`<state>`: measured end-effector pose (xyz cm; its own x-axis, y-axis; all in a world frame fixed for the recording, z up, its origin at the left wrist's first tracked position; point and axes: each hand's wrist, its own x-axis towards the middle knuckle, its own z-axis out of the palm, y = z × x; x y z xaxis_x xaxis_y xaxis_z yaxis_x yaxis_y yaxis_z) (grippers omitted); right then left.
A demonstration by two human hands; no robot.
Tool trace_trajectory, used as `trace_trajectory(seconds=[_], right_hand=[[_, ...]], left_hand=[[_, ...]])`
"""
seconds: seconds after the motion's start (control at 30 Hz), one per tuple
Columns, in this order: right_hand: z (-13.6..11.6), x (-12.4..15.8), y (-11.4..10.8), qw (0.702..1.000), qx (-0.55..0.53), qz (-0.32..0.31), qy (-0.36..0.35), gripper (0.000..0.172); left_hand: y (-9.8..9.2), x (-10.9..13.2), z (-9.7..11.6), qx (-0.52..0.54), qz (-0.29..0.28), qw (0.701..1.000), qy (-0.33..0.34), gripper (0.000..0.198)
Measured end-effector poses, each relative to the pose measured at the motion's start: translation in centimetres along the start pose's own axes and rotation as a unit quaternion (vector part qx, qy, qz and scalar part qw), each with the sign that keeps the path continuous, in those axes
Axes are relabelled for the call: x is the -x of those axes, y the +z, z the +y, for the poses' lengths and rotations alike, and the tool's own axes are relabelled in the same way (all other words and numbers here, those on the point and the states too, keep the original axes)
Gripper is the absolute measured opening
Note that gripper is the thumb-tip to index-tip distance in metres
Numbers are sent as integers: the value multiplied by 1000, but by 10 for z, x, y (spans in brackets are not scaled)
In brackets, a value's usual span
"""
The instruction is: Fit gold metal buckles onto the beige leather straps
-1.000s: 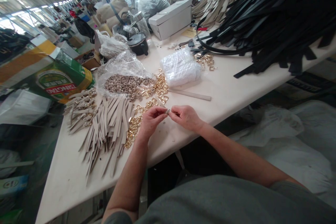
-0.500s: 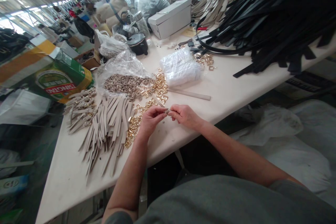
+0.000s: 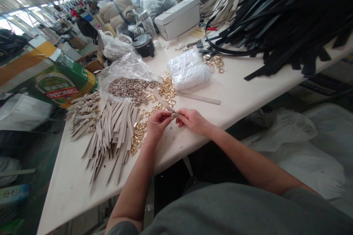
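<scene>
Between my hands, over the front of the table, is a beige strap point(image 3: 162, 100), its free end pointing up and left. My left hand point(image 3: 157, 123) is closed, thumb and finger pinching the strap's near end. My right hand point(image 3: 193, 120) is closed on the same end from the other side. Fingers hide part of that end, where a small band or loop seems to sit. Gold buckles point(image 3: 140, 132) lie in a heap beside my left hand. A pile of beige straps point(image 3: 113, 128) spreads left of them. Small beige loops point(image 3: 127, 89) spill from a clear plastic bag point(image 3: 132, 66).
A white plastic packet point(image 3: 189, 69) lies beyond my hands, with a single flat strip point(image 3: 201, 98) before it. Black straps point(image 3: 264, 25) are heaped at the right. A white box point(image 3: 178, 18) and a dark lidded pot point(image 3: 143, 45) stand at the back. A green carton point(image 3: 60, 84) borders the left.
More of the strap now shows, its free end extending up and left past my fingers. Both hands stay in nearly the same spot, still pinching.
</scene>
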<state>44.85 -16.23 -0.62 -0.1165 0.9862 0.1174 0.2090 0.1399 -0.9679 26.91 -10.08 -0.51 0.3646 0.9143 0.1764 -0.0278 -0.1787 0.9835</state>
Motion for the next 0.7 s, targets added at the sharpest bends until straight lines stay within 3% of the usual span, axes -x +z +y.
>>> trace_trajectory(seconds=[0.27,0.43,0.7], right_hand=[[2,-2,5,999,26,42,11,15],[3,-1,5,998,51,46,2,14],[3,0,6,996,79,41,-12,14]], left_hand=[[5,6,7,-129,-25,986,105,12],[7,4,10,-151,6,982,111,12],[3,3,7,-148,-7,983,105,15]])
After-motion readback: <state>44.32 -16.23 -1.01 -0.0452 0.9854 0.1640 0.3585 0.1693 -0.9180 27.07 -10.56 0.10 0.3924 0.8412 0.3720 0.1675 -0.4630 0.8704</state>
